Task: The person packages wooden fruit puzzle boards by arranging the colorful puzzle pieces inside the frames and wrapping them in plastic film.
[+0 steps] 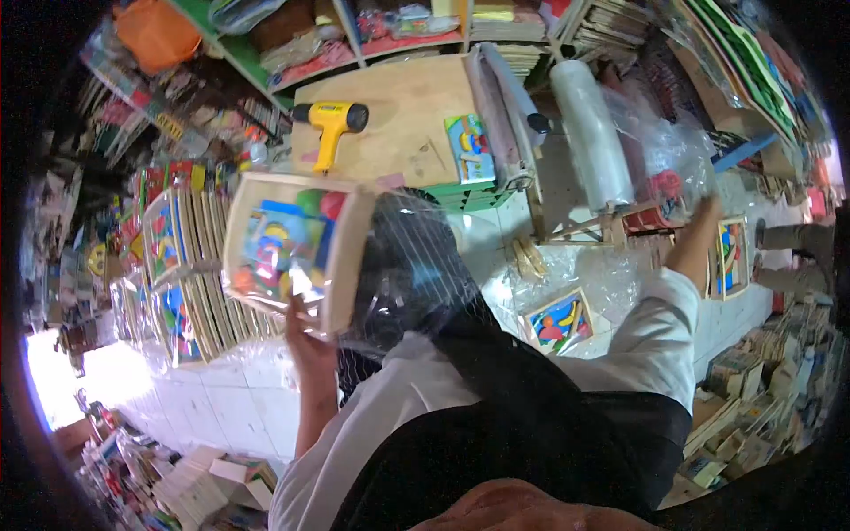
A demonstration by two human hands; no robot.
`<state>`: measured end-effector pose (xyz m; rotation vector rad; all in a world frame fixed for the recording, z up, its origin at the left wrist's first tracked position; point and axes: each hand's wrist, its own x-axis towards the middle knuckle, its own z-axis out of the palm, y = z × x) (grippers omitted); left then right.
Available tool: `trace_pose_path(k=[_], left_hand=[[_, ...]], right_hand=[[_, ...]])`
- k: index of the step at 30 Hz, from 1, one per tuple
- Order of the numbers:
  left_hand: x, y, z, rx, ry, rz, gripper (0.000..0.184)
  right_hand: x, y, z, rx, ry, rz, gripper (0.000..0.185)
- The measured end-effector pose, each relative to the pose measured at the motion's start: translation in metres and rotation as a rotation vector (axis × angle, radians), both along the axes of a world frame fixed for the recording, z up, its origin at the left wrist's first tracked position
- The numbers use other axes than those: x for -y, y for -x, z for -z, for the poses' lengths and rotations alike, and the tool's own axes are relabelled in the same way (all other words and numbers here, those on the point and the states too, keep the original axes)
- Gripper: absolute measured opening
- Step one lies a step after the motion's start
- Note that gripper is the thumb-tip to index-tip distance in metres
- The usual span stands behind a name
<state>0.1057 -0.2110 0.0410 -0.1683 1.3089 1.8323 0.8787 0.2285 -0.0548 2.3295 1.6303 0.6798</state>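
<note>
My left hand point(307, 341) grips the lower edge of a shallow wooden box point(351, 257) with colourful toy pieces inside. Clear plastic film covers the box, and a loose flap of it point(412, 265) hangs to the right over my lap. My right hand point(701, 228) is stretched out to the right, beside crumpled clear plastic point(677, 155); its fingers are too blurred to make out. Beyond the box, a yellow heat gun point(331, 128) lies on a wooden tabletop point(398, 102), with a picture card point(469, 149) at its right edge.
Upright stacks of similar wooden boxes point(199, 234) stand at left. A big roll of clear film point(591, 133) lies at the right of the table. Two more toy boxes rest on the floor, one filled box point(560, 320) near my right arm and another point(730, 257) farther right. Book piles point(753, 389) line the right.
</note>
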Motion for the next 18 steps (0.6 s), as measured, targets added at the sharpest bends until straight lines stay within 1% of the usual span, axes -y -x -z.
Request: trace_pose_path(k=[1,2,3,4,5,6,7,8,9,10,11,12,13,14,15,17,18], left_hand=[[0.009,-0.008,0.014,0.014,-0.048,0.018,0.034],[0.019,-0.013,0.034,0.025,-0.093,0.031,0.032],[0.026,-0.019,0.047,0.111,-0.182,0.08,0.03],[0.029,-0.025,0.055,0.195,-0.276,0.129,0.027],[0.02,-0.04,0.046,0.249,-0.204,0.065,0.025],[0.012,-0.053,0.038,0.304,-0.133,0.004,0.023],[0.015,-0.055,0.048,0.33,-0.195,0.092,0.024],[0.016,-0.059,0.063,0.36,-0.171,0.09,0.028],[0.009,-0.066,0.058,0.356,-0.157,0.061,0.028],[0.004,-0.071,0.053,0.353,-0.142,0.037,0.029],[0.007,-0.068,0.066,0.396,-0.182,0.061,0.032],[0.008,-0.068,0.077,0.399,-0.17,0.082,0.033],[0.012,-0.069,0.086,0.406,-0.151,0.104,0.034],[0.015,-0.068,0.094,0.41,-0.135,0.129,0.035],[0.019,-0.066,0.101,0.412,-0.105,0.219,0.039],[0.02,-0.064,0.094,0.541,0.031,0.383,0.039],[0.018,-0.063,0.081,0.605,0.1,0.462,0.04]], right_hand=[[0.004,-0.029,-0.015,0.002,0.099,0.196,0.03],[0.012,-0.044,-0.028,0.043,0.184,0.339,0.032],[0.012,-0.06,-0.037,-0.06,0.153,0.443,0.034],[0.014,-0.046,-0.048,-0.811,-0.495,0.392,0.033],[0.015,-0.029,-0.061,-1.557,-1.15,0.285,0.031],[0.044,0.052,-0.095,-1.571,-1.105,-0.067,0.027],[0.06,0.105,-0.11,-1.551,-0.957,-0.249,0.022],[0.088,0.177,-0.126,-1.594,-0.69,-0.336,0.022],[0.121,0.247,-0.136,-1.615,-0.426,-0.413,0.022],[0.149,0.293,-0.126,-1.571,-0.195,-0.556,0.02],[0.178,0.336,-0.117,-1.438,-0.02,-0.453,0.02],[0.201,0.373,-0.109,-1.488,0.302,-0.473,0.022],[0.226,0.407,-0.097,-1.515,0.542,-0.392,0.026],[0.248,0.428,-0.077,-1.589,0.67,-0.304,0.032],[0.263,0.448,-0.065,-1.538,0.815,-0.291,0.035],[0.282,0.463,-0.025,-1.569,0.848,-0.261,0.031],[0.288,0.471,-0.017,-1.668,0.789,-0.24,0.028]])
